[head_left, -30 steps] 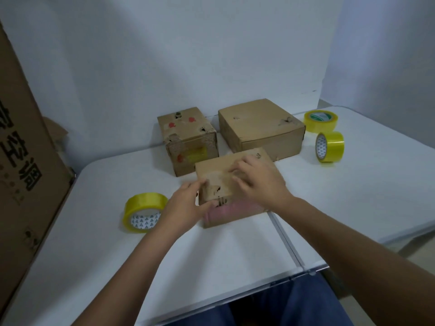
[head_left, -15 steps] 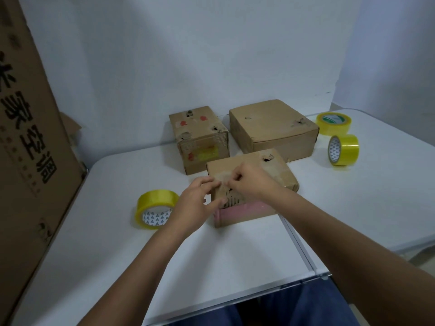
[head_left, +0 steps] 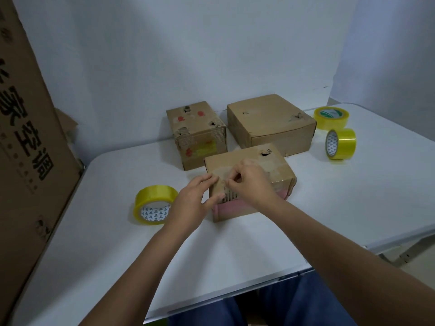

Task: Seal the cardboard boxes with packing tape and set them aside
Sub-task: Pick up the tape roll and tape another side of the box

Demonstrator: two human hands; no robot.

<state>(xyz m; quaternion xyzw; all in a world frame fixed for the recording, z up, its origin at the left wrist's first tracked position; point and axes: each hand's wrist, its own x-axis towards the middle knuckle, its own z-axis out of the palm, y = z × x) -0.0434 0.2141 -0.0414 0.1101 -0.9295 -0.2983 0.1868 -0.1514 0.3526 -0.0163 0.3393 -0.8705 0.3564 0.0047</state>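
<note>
Head view: the left hand (head_left: 196, 200) steadies the near box (head_left: 270, 167) with straight fingers; the right hand (head_left: 249, 183) pinches at the tape strip (head_left: 221, 176) atop it. Smooth that strip outward from the pinch, pressing flat. Three boxes, three tape rolls.

The counter (head_left: 235, 245) is white, against a pale blue-grey wall (head_left: 211, 55). The near box (head_left: 263, 165) is brown cardboard with a pink band along its lower front. The far left box (head_left: 197, 130) is brown with red marks and a yellow-green patch. The far right box (head_left: 270, 121) is plain brown. The near left tape roll (head_left: 154, 204) is yellow, its white core printed with small dark triangles; the standing roll at right (head_left: 341, 144) matches. The flat far roll (head_left: 331, 116) is yellow with a green-and-white label. The big cardboard sheet at left (head_left: 26, 142) is brown with black characters.
</note>
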